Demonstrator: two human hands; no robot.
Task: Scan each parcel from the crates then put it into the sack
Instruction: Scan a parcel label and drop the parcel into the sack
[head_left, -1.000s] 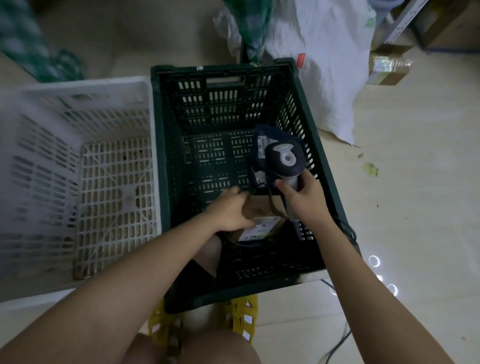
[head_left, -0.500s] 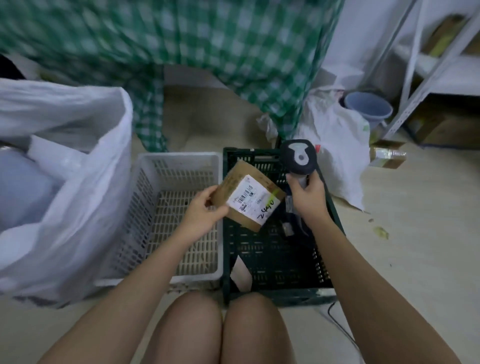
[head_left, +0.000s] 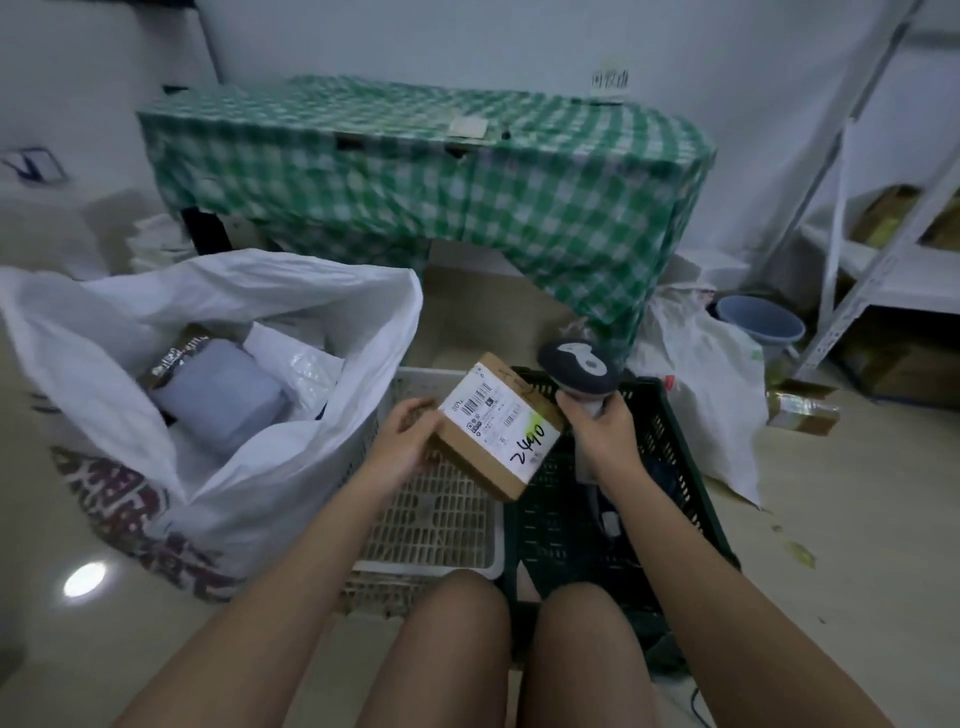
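Parcel (head_left: 497, 427), a brown box with its white label facing me, sits in my left hand (head_left: 406, 435), fingers curled round its left edge, above the white crate (head_left: 441, 519) and green crate (head_left: 675, 467). My right hand (head_left: 602, 423) grips the scanner (head_left: 576, 371) just beside the box's right corner. Left of me the white sack (head_left: 291, 467) gapes, parcels inside, on pale floor; a checked-cloth table (head_left: 426, 171) stands behind.

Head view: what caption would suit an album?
Left hand holds box, right hand aims scanner, sack alongside.
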